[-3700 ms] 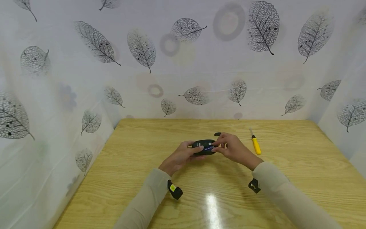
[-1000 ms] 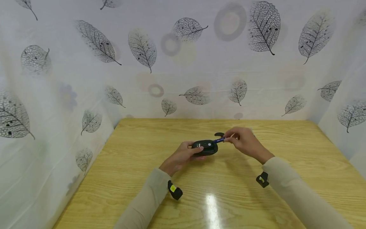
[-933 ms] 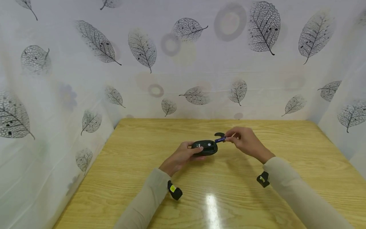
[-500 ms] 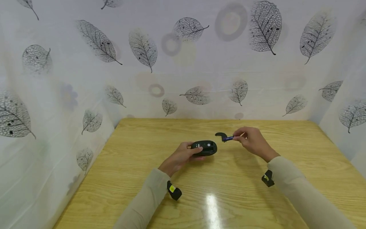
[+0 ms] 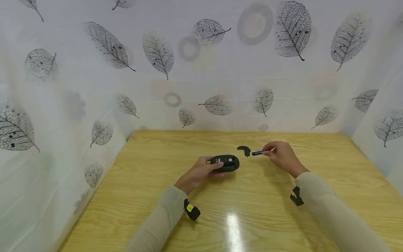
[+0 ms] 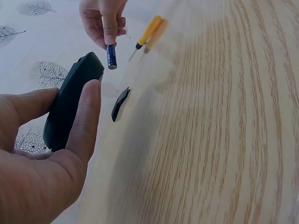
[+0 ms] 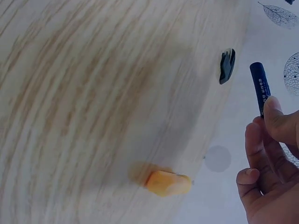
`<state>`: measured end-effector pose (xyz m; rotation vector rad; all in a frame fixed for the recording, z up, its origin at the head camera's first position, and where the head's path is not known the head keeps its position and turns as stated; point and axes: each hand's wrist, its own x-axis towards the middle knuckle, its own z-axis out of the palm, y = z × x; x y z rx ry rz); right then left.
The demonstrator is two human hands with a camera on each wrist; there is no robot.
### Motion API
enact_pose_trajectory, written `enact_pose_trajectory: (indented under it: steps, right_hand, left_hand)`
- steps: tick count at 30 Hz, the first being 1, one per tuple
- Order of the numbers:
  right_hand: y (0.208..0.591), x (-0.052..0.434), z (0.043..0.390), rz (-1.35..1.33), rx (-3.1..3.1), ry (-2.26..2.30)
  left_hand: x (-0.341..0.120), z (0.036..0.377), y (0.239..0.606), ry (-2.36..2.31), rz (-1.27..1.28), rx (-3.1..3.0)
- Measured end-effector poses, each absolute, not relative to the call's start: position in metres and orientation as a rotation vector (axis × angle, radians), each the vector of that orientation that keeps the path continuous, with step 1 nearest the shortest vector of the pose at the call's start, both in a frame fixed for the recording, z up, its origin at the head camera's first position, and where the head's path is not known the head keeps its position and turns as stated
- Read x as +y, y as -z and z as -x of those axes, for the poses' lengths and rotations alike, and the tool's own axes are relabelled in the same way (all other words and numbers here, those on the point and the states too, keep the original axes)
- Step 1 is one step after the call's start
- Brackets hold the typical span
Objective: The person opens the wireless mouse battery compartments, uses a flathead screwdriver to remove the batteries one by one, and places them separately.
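Battery [image 5: 257,153] in R hand [image 5: 283,156] fingertips

The left hand [image 6: 42,158] grips a black mouse [image 6: 72,100]; beyond it the right hand [image 6: 103,18] pinches a blue battery [image 6: 111,57]. A small black cover [image 6: 120,103] and a yellow screwdriver [image 6: 147,32] lie on the wooden table [image 6: 224,130].

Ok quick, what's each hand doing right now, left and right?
Left hand: holding the black mouse, fingers curled round it.
Right hand: pinching the blue battery by one end, clear of the mouse.
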<state>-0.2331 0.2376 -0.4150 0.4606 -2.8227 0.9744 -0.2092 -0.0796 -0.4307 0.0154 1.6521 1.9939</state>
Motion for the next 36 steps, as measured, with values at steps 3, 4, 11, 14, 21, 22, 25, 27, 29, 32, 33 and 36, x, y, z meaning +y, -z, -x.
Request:
enact_pose_trajectory:
  steps: [3, 4, 11, 14, 21, 22, 25, 27, 29, 32, 33, 36]
  right_hand:
    - [0.417, 0.239, 0.235, -0.444, -2.834, -0.965]
    - [0.418, 0.239, 0.235, -0.443, -2.837, -0.962]
    - [0.427, 0.243, 0.243, -0.428, -2.840, -0.893]
    - [0.429, 0.244, 0.244, -0.415, -2.860, -0.877]
    - [0.434, 0.248, 0.246, -0.386, -2.925, -0.875]
    - [0.435, 0.248, 0.246, -0.383, -2.930, -0.873]
    - [0.436, 0.250, 0.247, -0.383, -2.938, -0.837]
    - [0.437, 0.251, 0.248, -0.389, -2.943, -0.803]
    - [0.438, 0.252, 0.250, -0.392, -2.956, -0.761]
    - [0.440, 0.254, 0.251, -0.400, -2.982, -0.715]
    - [0.440, 0.254, 0.252, -0.401, -2.990, -0.703]
    - [0.442, 0.255, 0.253, -0.409, -3.002, -0.684]
  left_hand:
    - [-0.080, 0.208, 0.430, -1.997, -0.009, 1.651]
    - [-0.081, 0.208, 0.429, -1.998, -0.010, 1.653]
    - [-0.081, 0.208, 0.429, -1.994, -0.012, 1.661]
    - [-0.081, 0.209, 0.430, -1.993, -0.020, 1.658]
    - [-0.083, 0.209, 0.430, -1.988, -0.042, 1.668]
    - [-0.084, 0.208, 0.430, -1.985, -0.045, 1.672]
    - [-0.084, 0.208, 0.430, -1.983, -0.043, 1.677]
    - [-0.084, 0.208, 0.430, -1.980, -0.045, 1.681]
    - [-0.084, 0.208, 0.430, -1.979, -0.045, 1.685]
    - [-0.084, 0.208, 0.430, -1.977, -0.043, 1.690]
    - [-0.084, 0.207, 0.430, -1.976, -0.041, 1.692]
    - [-0.084, 0.207, 0.429, -1.978, -0.035, 1.692]
